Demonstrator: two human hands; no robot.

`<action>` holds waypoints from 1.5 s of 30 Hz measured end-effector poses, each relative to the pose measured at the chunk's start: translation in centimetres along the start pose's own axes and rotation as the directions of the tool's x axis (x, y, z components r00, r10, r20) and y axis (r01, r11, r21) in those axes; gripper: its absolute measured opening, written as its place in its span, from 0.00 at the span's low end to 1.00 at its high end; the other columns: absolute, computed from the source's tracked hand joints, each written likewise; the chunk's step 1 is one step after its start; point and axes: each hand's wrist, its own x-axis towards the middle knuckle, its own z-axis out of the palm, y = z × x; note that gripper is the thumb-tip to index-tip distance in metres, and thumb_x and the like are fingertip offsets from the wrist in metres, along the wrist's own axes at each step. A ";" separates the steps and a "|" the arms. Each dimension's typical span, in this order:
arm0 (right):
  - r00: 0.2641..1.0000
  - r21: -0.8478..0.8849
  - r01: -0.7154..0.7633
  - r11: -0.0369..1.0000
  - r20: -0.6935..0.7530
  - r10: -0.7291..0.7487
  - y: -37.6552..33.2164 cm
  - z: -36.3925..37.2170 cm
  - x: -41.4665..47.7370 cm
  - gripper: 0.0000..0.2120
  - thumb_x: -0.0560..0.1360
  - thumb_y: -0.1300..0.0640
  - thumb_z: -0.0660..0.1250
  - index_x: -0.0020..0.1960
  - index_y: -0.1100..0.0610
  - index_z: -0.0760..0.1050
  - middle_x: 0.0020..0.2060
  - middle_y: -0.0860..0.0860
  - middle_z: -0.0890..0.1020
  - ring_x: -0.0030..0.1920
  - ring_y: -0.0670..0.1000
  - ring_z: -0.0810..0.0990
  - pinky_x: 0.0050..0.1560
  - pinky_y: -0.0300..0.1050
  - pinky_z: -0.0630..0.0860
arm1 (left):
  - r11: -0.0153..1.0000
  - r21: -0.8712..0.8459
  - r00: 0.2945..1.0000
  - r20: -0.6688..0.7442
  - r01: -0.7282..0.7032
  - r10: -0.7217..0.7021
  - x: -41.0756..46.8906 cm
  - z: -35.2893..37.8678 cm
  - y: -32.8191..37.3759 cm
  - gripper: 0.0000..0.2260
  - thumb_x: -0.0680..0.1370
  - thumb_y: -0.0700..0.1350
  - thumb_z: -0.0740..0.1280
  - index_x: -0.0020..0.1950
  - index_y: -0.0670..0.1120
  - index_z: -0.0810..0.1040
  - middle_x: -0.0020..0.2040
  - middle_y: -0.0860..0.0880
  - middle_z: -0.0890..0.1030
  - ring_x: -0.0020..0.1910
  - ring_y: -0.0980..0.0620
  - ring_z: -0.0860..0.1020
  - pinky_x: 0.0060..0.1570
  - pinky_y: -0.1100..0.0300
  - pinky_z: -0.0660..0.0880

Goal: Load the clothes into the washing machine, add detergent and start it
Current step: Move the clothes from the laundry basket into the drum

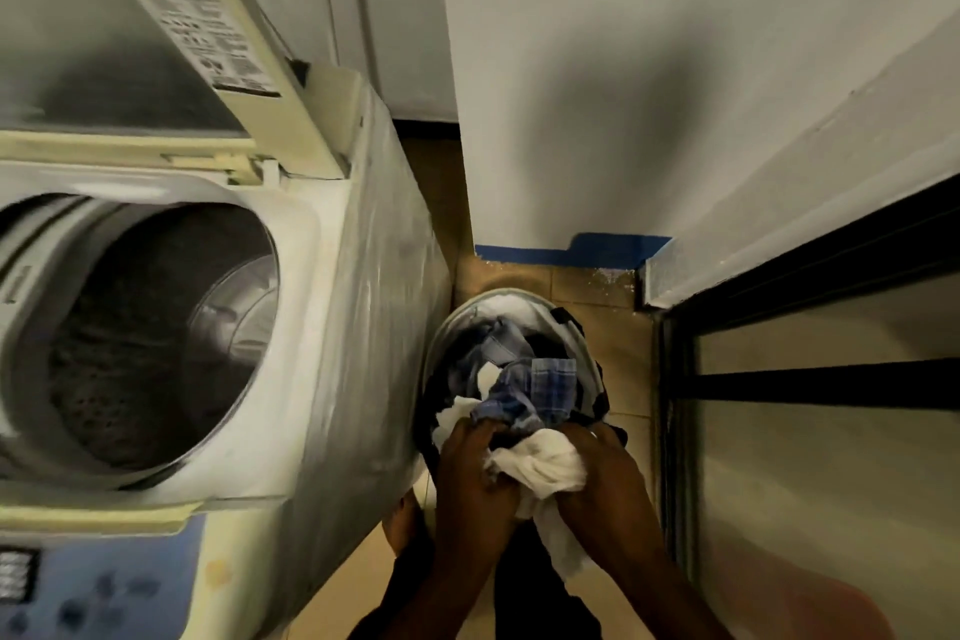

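Gripping a white cloth point(545, 465), the left hand point(470, 470) and right hand point(608, 476) curl their fingers round it, low in the middle, over the clothes point(550, 390) in the basket point(457, 322). The washing machine point(332, 327) stands open at the left. The writing on its lid label point(208, 36) is too blurry to read.

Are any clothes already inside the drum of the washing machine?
No, the drum shows only its bare metal wall and base, while the clothes lie in the basket.
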 end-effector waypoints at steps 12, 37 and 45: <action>0.886 0.106 0.393 0.913 -0.311 -0.345 -9.5 -6.6 -12.5 0.23 0.66 0.63 0.78 0.58 0.47 0.82 0.54 0.47 0.82 0.54 0.39 0.81 0.52 0.29 0.75 | 0.910 -0.078 0.911 0.041 -0.406 0.410 -6.4 -11.4 12.9 0.15 0.74 0.43 0.68 0.59 0.55 0.82 0.61 0.55 0.80 0.63 0.52 0.80 0.61 0.49 0.78; 0.355 -0.106 0.875 0.472 -0.522 -0.776 -39.1 -14.3 -21.8 0.18 0.64 0.49 0.77 0.51 0.42 0.77 0.45 0.40 0.86 0.43 0.41 0.85 0.38 0.30 0.76 | 0.352 0.033 0.339 -0.192 -0.936 0.921 -10.8 -36.7 34.4 0.17 0.73 0.37 0.71 0.62 0.41 0.82 0.59 0.44 0.81 0.59 0.50 0.82 0.59 0.56 0.79; 0.130 -0.166 0.955 0.248 -0.516 -0.847 -50.1 -13.2 -22.0 0.23 0.63 0.62 0.79 0.52 0.43 0.77 0.45 0.40 0.84 0.44 0.42 0.84 0.38 0.39 0.80 | 0.271 0.208 0.212 -0.267 -0.940 0.940 -11.9 -46.2 38.1 0.19 0.72 0.30 0.73 0.62 0.39 0.81 0.60 0.43 0.80 0.61 0.50 0.81 0.59 0.52 0.79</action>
